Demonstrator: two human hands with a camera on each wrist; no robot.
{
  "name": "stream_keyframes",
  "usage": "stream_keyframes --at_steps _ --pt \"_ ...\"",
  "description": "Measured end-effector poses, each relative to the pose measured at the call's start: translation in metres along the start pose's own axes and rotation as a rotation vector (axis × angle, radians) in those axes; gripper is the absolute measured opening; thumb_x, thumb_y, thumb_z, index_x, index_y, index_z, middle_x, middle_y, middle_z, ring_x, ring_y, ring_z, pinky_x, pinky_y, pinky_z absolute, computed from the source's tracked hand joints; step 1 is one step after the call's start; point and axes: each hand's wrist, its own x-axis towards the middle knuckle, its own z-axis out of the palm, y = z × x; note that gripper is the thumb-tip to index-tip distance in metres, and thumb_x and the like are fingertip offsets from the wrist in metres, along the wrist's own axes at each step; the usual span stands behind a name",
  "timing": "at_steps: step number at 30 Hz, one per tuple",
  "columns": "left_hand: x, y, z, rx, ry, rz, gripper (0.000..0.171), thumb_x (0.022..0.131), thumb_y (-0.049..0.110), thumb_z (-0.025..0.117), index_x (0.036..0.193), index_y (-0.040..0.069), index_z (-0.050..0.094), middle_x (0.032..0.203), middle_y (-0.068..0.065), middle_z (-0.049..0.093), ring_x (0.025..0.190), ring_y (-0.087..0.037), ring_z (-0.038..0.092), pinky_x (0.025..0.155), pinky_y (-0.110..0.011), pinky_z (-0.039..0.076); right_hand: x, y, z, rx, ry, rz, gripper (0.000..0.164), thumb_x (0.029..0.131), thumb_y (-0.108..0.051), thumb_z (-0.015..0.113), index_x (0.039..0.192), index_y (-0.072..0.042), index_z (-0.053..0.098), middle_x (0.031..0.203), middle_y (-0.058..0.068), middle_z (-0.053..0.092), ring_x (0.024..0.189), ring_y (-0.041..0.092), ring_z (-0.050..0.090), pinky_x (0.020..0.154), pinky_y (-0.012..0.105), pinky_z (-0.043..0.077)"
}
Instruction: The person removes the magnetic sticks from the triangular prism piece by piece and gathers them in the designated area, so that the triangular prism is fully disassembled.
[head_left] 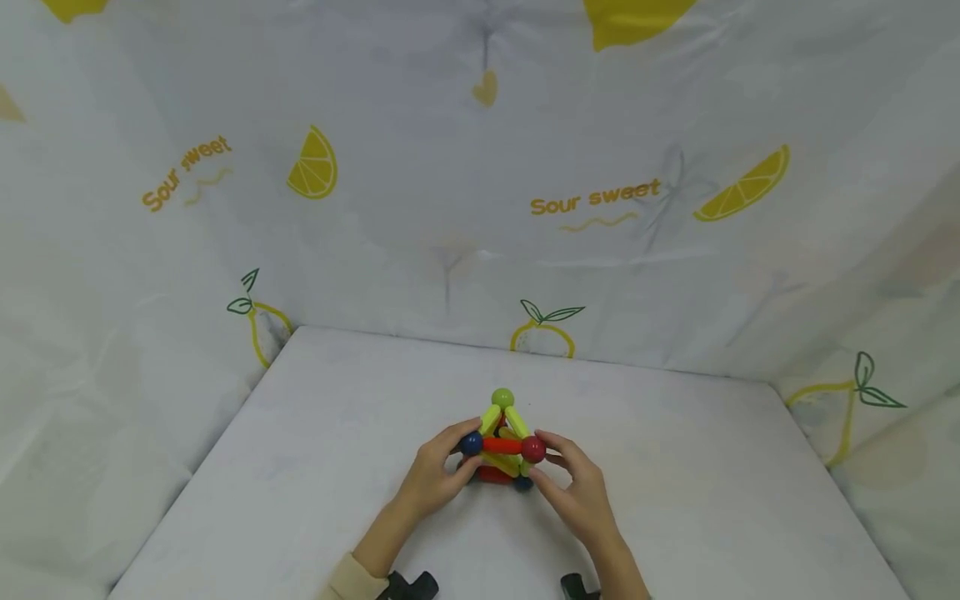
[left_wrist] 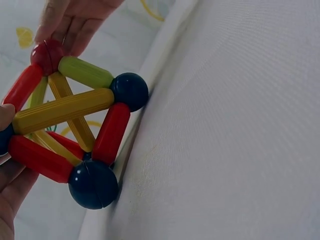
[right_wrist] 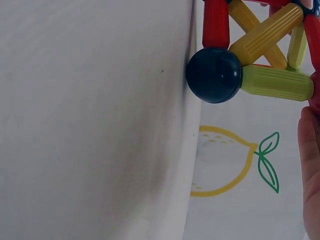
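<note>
A small frame of magnetic sticks and balls (head_left: 501,446) stands on the table, with a green ball (head_left: 502,398) on top. In the head view my left hand (head_left: 431,477) pinches the upper dark blue ball (head_left: 472,443). My right hand (head_left: 581,492) holds the dark red ball (head_left: 533,450) at the other end of a red stick. Up close in the left wrist view, a long yellow stick (left_wrist: 65,110) runs slantwise between two dark blue balls. A light green stick (right_wrist: 277,82) joins a lower dark blue ball (right_wrist: 214,75) to the red ball. Fingers hide parts of the frame.
The white tabletop (head_left: 300,500) runs back to a pale curtain (head_left: 450,167) printed with lemons. Two dark objects, a left one (head_left: 411,587) and a right one (head_left: 573,587), show at the wrists along the bottom edge.
</note>
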Motion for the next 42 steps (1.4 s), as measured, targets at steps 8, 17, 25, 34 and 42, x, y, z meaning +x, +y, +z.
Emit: stream_keyframes --at_steps 8,17,25,34,42 --pt "0.0 0.004 0.0 0.002 0.002 -0.035 0.051 0.083 0.008 0.072 0.13 0.004 0.053 0.127 -0.013 0.059 0.109 -0.025 0.063 0.082 -0.028 0.056 0.004 -0.005 0.007 -0.065 0.033 0.001 0.052 0.069 -0.007 0.084 0.116 -0.003 0.062 0.111 0.003 0.066 0.1 0.016 0.064 0.082 0.028 0.055" --pt "0.0 0.006 0.0 -0.002 -0.003 -0.07 0.055 0.078 0.001 0.074 0.129 0.005 0.053 0.127 -0.013 0.06 0.111 -0.025 0.062 0.083 -0.027 0.055 0.009 -0.008 0.012 -0.068 0.058 0.086 0.041 0.072 -0.006 0.081 0.109 -0.007 0.063 0.106 0.004 0.067 0.095 0.016 0.065 0.079 0.027 0.056" --pt "0.0 0.005 0.001 0.032 -0.008 -0.064 0.055 0.079 0.003 0.074 0.129 0.006 0.053 0.128 -0.012 0.059 0.112 -0.024 0.062 0.083 -0.026 0.054 0.009 -0.004 0.011 -0.024 0.059 0.083 0.038 0.074 -0.005 0.08 0.109 -0.005 0.065 0.106 0.005 0.068 0.096 0.017 0.066 0.081 0.026 0.055" --pt "0.001 0.006 0.0 0.037 -0.011 -0.068 0.054 0.079 0.003 0.075 0.128 0.004 0.054 0.127 -0.012 0.06 0.111 -0.024 0.062 0.083 -0.025 0.054 0.009 -0.001 0.012 0.033 0.051 0.075 0.037 0.075 -0.002 0.078 0.11 -0.003 0.066 0.108 0.008 0.068 0.097 0.021 0.067 0.081 0.02 0.053" --pt "0.001 0.007 0.001 0.041 -0.012 -0.076 0.053 0.078 0.002 0.075 0.127 0.005 0.054 0.128 -0.012 0.06 0.111 -0.023 0.062 0.083 -0.024 0.054 0.008 -0.004 0.013 0.085 0.072 0.118 0.036 0.076 0.001 0.076 0.111 0.0 0.065 0.11 0.014 0.068 0.099 0.026 0.067 0.08 0.029 0.055"
